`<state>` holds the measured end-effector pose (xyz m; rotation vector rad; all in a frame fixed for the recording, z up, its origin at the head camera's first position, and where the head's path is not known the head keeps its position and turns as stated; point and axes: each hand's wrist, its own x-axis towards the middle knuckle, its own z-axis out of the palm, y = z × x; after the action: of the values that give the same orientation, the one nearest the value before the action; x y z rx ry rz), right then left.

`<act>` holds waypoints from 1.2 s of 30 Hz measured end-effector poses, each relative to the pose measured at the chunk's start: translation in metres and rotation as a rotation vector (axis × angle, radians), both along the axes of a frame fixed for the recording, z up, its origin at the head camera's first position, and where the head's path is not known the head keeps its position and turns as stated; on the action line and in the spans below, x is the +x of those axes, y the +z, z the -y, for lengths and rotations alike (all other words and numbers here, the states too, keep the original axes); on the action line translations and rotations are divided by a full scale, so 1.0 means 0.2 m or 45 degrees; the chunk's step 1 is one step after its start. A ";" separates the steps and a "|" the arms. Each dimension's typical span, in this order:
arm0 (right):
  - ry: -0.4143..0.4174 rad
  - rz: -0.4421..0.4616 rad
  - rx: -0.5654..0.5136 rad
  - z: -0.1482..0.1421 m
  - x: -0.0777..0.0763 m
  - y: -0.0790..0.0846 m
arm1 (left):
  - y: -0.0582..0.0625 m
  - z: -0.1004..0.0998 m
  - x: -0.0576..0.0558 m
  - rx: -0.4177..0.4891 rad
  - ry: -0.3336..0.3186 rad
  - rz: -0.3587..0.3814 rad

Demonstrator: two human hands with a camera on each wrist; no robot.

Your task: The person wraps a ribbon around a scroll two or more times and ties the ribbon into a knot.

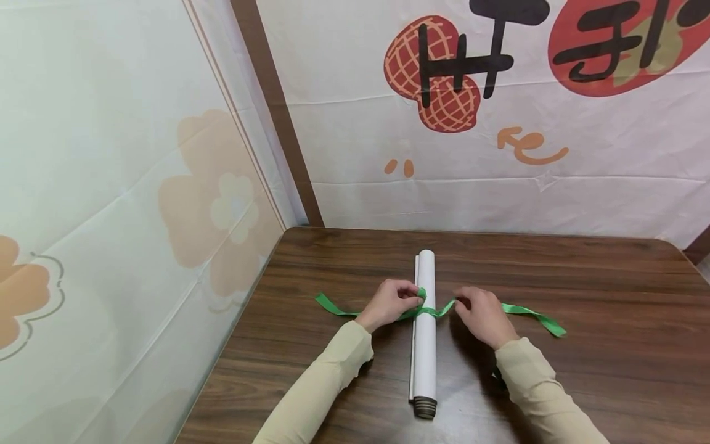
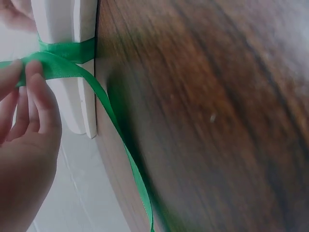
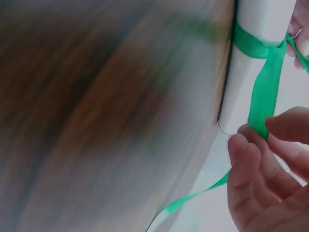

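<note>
the white roll (image 1: 426,357) lay lengthwise on the desk (image 1: 610,290), one end toward the person, with the green ribbon (image 1: 429,312) wound round its middle. that much was done; no finished bow showed, so the tying seemed partway, with a bow or knot probably left to shape and tighten. whether a first knot sat at the crossing could not be told.

the left hand (image 1: 392,302), beside the roll, pinched the ribbon between thumb and fingers, a short bit of green standing up past the tips. the right hand (image 1: 484,316), on the other side, had thumb and fingers closed on another stretch, drawn off the band.

the head view alone gave both loose ends, spread out to either side, and the roll's dark striped end. the left wrist view showed better how a length of ribbon trailed away from the left fingers, down past the roll. the right wrist view showed the ribbon broad and flat between band and right fingers, where the head view gave only a thin strip.
</note>
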<state>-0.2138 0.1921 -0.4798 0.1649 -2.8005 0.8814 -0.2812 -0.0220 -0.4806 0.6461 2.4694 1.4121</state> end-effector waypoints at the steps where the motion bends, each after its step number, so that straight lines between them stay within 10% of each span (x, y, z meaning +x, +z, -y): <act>1: 0.017 0.000 -0.023 0.01 -0.01 0.00 | 0.00 0.00 0.00 0.007 -0.003 0.005; 16: 0.343 0.163 -0.334 0.15 -0.08 0.02 | 0.01 0.00 0.00 0.077 -0.025 -0.013; 26: 0.294 0.090 -0.382 0.20 -0.09 0.00 | 0.00 0.01 0.00 0.057 -0.003 -0.060; 36: 0.276 0.107 -0.371 0.19 -0.09 0.00 | 0.04 0.06 -0.02 -0.087 -0.117 -0.380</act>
<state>-0.2316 0.1541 -0.4793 0.3997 -2.7237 1.3637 -0.2849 -0.0330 -0.4733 1.0064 2.6555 1.2711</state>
